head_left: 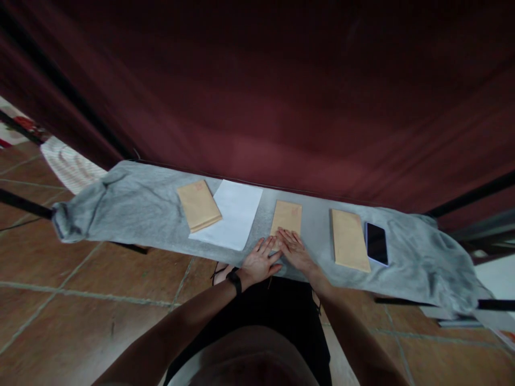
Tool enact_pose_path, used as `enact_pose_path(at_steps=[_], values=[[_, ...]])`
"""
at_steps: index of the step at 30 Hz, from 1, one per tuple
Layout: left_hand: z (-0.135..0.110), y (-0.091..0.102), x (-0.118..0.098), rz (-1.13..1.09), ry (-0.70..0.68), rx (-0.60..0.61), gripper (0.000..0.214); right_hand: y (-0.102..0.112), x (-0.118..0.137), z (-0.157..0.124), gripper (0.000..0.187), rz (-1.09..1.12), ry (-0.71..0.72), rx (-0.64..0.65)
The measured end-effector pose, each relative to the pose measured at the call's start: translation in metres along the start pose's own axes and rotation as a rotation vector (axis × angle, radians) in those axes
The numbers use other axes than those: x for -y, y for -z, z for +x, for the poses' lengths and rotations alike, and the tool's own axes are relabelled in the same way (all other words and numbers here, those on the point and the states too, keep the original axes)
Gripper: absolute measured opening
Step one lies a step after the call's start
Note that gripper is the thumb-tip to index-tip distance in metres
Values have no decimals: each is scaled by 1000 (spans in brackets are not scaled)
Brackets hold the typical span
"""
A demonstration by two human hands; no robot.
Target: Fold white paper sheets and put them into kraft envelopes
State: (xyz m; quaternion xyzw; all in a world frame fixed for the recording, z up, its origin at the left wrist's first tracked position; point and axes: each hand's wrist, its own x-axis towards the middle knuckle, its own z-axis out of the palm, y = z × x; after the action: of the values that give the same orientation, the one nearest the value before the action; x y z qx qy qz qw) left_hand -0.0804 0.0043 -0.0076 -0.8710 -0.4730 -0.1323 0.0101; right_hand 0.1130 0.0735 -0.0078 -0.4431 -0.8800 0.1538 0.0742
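Note:
A narrow table under a grey cloth (137, 209) runs across the view. My left hand (261, 261) and my right hand (293, 247) lie flat side by side, fingers stretched out, on the near end of a tan envelope (287, 215) at the table's middle. A black band is on my left wrist. To the left another tan envelope (199, 205) rests partly on a white sheet of paper (233, 214). On the right lies a third tan envelope (349, 239) with a dark phone (377, 243) beside it.
A dark red curtain (281, 96) hangs directly behind the table. Brown floor tiles (80, 300) lie under and in front of it. The grey cloth droops over both table ends. A patterned white cloth (70, 163) shows at the far left.

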Motion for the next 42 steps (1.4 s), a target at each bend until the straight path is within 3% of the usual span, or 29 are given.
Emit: enact_pose_path(at_steps=[5, 12, 17, 28, 37, 42], values=[[-1, -4, 0, 5, 2, -7, 50, -11, 16, -30, 56, -34, 41, -73], [-2, -1, -3, 37, -4, 5, 59, -26, 33, -61, 64, -127, -93, -230], [-3, 1, -7, 53, -7, 7, 61, -32, 36, -76, 61, -152, -106, -288], [-9, -4, -12, 73, 17, 4, 58, -38, 36, -86, 59, -170, -204, -345], [-13, -2, -21, 77, 164, -30, 58, -39, 29, -93, 54, -208, -200, -458], [-13, 5, -25, -37, 289, -67, 44, -41, 34, -89, 50, -235, -206, -534]])
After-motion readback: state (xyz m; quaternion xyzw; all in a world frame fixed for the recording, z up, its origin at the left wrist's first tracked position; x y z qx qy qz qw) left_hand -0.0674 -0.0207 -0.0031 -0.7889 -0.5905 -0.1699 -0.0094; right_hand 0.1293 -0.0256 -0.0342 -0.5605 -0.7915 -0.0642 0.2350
